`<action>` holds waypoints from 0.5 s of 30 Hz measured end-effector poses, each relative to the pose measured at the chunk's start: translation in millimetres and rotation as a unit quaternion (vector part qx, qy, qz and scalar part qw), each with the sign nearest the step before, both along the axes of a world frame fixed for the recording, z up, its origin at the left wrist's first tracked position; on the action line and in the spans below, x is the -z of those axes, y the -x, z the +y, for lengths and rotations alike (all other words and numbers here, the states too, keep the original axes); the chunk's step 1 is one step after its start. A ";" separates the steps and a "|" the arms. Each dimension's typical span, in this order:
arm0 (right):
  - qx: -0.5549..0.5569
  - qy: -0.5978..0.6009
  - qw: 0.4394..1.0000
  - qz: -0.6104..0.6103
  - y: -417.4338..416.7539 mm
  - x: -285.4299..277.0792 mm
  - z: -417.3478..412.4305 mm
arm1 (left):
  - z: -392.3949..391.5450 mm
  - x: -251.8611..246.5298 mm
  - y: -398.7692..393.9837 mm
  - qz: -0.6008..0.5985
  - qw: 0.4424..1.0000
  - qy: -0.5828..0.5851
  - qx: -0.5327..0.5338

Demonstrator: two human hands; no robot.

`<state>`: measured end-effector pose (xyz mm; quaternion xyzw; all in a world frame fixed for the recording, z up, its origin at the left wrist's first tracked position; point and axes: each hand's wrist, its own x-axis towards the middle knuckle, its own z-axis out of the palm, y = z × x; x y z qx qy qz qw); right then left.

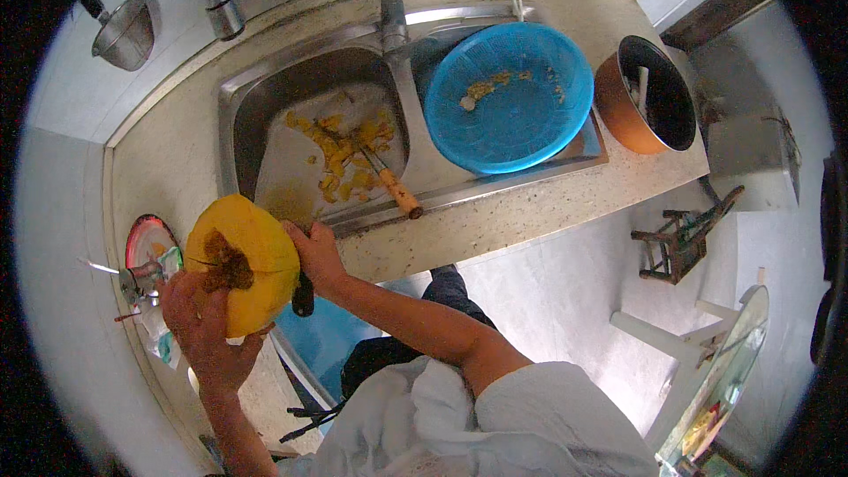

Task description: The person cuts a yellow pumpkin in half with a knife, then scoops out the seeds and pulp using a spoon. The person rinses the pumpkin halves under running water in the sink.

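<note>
A large piece of yellow-orange squash or similar fruit [271, 258], with a brown hollow in its cut face, is held above the counter left of the sink. My left hand [209, 324] grips it from below and the left, fingers near the hollow. At its right side my right hand [318, 258] is closed around something with a dark handle [303, 295]; the rest of that tool is mostly hidden. Yellow peel pieces [338, 159] lie scattered in the left sink basin. Over them rests a tool with a wooden handle [399, 192], which crosses the sink's front rim.
A blue plastic colander [510, 126] with scraps covers the right basin. Beyond it stands an orange pot [626, 109]. Faucets [392, 13] rise behind the sink. Left are a red-rimmed plate [136, 238] and a metal device [136, 281]. A stool [676, 255] stands on the floor.
</note>
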<state>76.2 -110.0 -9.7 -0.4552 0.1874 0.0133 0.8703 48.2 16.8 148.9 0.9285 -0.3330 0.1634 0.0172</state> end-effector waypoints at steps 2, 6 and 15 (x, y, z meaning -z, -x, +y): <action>-0.025 0.030 0.999 0.023 -0.4 6.0 6.3 | 1.5 -2.2 2.6 0.032 0.998 -0.044 -0.036; -0.034 0.013 0.998 0.053 -5.5 -5.2 8.5 | -5.3 -10.9 1.2 0.039 0.997 -0.053 -0.048; -0.049 0.122 0.990 0.042 -9.3 -42.0 -22.6 | -15.9 10.0 -10.4 0.151 0.962 0.193 -0.119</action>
